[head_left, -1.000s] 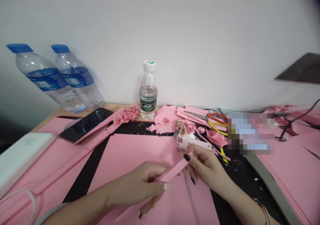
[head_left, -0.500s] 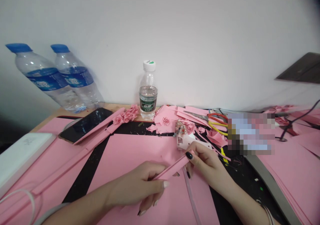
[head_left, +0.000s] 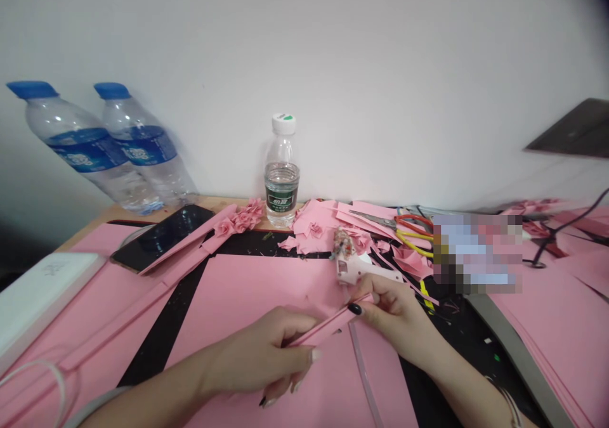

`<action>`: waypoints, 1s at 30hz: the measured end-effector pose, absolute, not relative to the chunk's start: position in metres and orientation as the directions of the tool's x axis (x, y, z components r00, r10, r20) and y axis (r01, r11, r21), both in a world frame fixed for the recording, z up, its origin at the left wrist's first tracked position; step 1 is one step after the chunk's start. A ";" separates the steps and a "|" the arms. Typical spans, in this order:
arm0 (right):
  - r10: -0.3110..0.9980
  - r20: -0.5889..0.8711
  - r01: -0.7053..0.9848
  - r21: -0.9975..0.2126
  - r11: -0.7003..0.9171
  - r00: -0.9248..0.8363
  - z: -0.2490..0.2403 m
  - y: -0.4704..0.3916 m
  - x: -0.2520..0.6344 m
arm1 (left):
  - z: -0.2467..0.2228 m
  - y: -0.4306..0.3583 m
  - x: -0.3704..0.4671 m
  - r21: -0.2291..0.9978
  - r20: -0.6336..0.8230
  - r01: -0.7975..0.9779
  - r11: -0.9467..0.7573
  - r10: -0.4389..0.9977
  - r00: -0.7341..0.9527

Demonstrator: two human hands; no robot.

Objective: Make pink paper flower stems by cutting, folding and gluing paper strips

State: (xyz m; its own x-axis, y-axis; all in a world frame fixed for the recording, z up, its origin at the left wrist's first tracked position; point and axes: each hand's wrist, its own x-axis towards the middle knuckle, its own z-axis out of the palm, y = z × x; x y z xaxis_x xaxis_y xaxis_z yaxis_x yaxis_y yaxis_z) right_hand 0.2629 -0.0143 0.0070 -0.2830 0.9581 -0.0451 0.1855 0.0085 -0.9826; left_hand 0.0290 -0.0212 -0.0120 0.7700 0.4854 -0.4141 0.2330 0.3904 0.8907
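Note:
A narrow folded strip of pink paper (head_left: pixel 328 328) is held slantwise between my two hands. My left hand (head_left: pixel 276 352) grips its lower left end, the thumb lying along the near side. At the upper right end, my right hand (head_left: pixel 387 314) pinches the strip between thumb and fingers. Underneath lies a large pink paper sheet (head_left: pixel 228 307) on a black mat. A pale glue gun (head_left: pixel 356 269), its tip crusted, rests just beyond my right hand. Its pale cord (head_left: pixel 364 377) seems to run down over the sheet.
Scissors (head_left: pixel 404 228) with red and yellow handles lie among pink scraps. Paper flowers (head_left: pixel 238 219) and long folded strips extend leftward beside a phone (head_left: pixel 162 238) and white box (head_left: pixel 47 301). A small water bottle (head_left: pixel 282 187) and two large bottles (head_left: pixel 147 152) stand by the wall.
My right hand has shifted slightly down and its grip on the strip's upper end has changed; the strip looks pressed narrower. My left hand has hardly moved.

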 end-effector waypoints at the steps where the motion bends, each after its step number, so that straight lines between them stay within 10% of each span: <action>1: 0.960 -0.040 0.181 -0.983 0.011 -0.278 0.007 -0.015 0.262 | -0.012 -0.021 0.029 0.890 -0.417 0.237 0.389 0.485 0.769; 30: 0.928 -0.079 0.083 -0.995 -0.052 -0.364 -0.003 -0.018 0.262 | -0.007 -0.021 0.030 0.896 -0.428 0.293 0.335 0.469 0.773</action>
State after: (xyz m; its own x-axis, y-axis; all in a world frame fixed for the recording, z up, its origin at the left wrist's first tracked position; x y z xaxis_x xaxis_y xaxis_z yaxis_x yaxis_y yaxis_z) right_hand 0.2622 -0.0181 -0.0030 -0.3636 0.9282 -0.0788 0.0827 -0.0521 -0.9952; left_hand 0.0295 -0.0209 -0.0066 0.7728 0.4689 -0.4277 0.2927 0.3346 0.8957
